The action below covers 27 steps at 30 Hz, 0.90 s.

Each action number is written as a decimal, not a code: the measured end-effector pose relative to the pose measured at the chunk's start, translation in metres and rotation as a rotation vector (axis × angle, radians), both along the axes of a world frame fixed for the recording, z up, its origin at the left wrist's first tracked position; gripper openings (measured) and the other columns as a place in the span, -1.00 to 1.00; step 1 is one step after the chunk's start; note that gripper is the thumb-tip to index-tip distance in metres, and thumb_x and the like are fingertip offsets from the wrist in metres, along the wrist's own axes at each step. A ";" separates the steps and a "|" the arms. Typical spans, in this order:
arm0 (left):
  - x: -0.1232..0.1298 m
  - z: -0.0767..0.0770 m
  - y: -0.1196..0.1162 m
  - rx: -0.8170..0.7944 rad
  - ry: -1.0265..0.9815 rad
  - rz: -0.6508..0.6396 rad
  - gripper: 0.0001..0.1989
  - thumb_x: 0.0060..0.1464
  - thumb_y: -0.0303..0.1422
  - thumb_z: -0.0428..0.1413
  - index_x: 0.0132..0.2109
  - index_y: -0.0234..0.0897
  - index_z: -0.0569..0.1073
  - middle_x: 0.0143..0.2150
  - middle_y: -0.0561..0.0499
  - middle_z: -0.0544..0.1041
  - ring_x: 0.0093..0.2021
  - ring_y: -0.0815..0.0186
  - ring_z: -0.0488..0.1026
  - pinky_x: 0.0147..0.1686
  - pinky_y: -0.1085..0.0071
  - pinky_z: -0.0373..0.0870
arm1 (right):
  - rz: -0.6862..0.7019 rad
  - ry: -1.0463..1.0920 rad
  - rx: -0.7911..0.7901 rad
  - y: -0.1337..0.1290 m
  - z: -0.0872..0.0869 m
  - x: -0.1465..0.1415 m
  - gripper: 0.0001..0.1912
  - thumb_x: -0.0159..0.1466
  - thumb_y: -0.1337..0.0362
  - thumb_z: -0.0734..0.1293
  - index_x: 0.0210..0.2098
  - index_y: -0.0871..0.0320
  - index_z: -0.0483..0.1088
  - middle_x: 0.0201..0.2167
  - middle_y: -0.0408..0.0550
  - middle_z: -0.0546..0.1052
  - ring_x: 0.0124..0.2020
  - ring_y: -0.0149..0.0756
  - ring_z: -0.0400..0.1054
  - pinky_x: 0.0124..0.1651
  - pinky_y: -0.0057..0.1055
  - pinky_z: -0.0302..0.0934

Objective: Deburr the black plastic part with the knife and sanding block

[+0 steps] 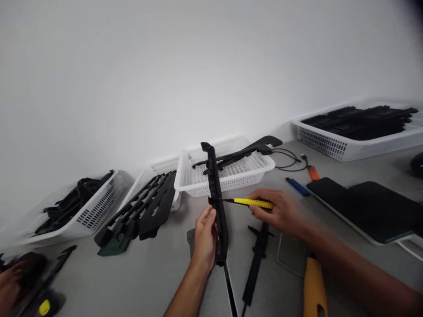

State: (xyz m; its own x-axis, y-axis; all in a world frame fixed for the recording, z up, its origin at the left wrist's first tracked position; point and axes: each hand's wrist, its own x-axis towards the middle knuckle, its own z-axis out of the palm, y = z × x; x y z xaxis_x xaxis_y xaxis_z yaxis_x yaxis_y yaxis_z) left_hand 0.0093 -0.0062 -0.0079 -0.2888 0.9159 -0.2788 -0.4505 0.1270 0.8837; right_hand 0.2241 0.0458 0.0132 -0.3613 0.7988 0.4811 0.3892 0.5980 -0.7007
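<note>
My left hand point(205, 237) is wrapped round the lower half of a long black plastic part point(216, 189), which stands up lengthwise in the middle of the view. The fingertips and thumb press on its left side. From the right, my right hand point(276, 209) grips a slim yellow-handled tool point(246, 202). Its thin dark tip points left and meets or overlaps the black part just above my left thumb; actual contact is hard to tell.
White baskets point(226, 185) with black parts line the wall. Phones point(376, 211), a blue object point(298, 186), a cable point(292, 166) and a yellow-orange tool point(313, 286) lie right. Black calipers point(257, 259) rest near centre. Another person's hand point(9, 286) shows lower left.
</note>
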 end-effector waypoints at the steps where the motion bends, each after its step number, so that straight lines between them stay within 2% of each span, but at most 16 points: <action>1: 0.000 0.001 0.000 -0.007 -0.010 0.016 -0.25 -0.34 -0.02 0.52 0.01 -0.29 0.59 -0.58 0.25 0.42 -0.64 0.51 0.27 -0.69 0.59 0.16 | 0.003 -0.005 -0.007 0.001 -0.001 0.001 -0.82 0.30 0.19 0.32 -0.25 0.10 0.54 -0.37 -0.11 0.62 -0.39 -0.28 0.46 -0.30 -0.39 0.26; 8: -0.001 0.004 0.002 -0.045 -0.031 0.071 -0.24 -0.42 -0.08 0.54 -0.01 -0.30 0.62 -0.50 0.16 0.56 -0.62 0.46 0.37 -0.65 0.56 0.25 | -0.024 0.014 -0.035 0.001 -0.003 0.001 -0.82 0.30 0.19 0.31 -0.24 0.10 0.54 -0.38 -0.10 0.62 -0.41 -0.28 0.46 -0.33 -0.39 0.25; 18: -0.009 -0.009 0.004 0.020 -0.046 0.013 -0.45 -0.12 -0.18 0.46 0.02 -0.27 0.60 -0.57 0.20 0.51 -0.65 0.43 0.39 -0.66 0.54 0.27 | -0.006 0.000 -0.022 0.002 -0.007 -0.001 -0.82 0.31 0.20 0.30 -0.25 0.10 0.54 -0.39 -0.11 0.60 -0.43 -0.30 0.43 -0.35 -0.39 0.21; 23: -0.014 -0.013 0.006 0.056 -0.058 0.025 -0.46 -0.11 -0.19 0.46 0.03 -0.26 0.60 -0.54 0.17 0.54 -0.58 0.38 0.47 -0.57 0.52 0.37 | 0.013 0.006 -0.018 0.000 -0.005 0.000 -0.84 0.29 0.21 0.30 -0.26 0.08 0.53 -0.40 -0.11 0.60 -0.42 -0.29 0.43 -0.33 -0.38 0.23; 27: -0.015 -0.012 0.007 0.066 -0.056 0.009 -0.47 -0.13 -0.17 0.47 -0.01 -0.26 0.61 -0.54 0.17 0.53 -0.58 0.38 0.47 -0.57 0.52 0.36 | -0.001 -0.004 -0.026 0.000 -0.006 -0.001 -0.82 0.30 0.20 0.30 -0.24 0.10 0.53 -0.39 -0.11 0.59 -0.42 -0.30 0.42 -0.33 -0.38 0.22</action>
State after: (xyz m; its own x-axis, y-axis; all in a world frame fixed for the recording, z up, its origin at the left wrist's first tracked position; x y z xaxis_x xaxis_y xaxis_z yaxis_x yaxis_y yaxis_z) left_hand -0.0060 0.0011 -0.0203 -0.2822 0.9304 -0.2338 -0.5004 0.0651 0.8633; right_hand 0.2233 0.0456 0.0072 -0.3625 0.8113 0.4586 0.3926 0.5792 -0.7144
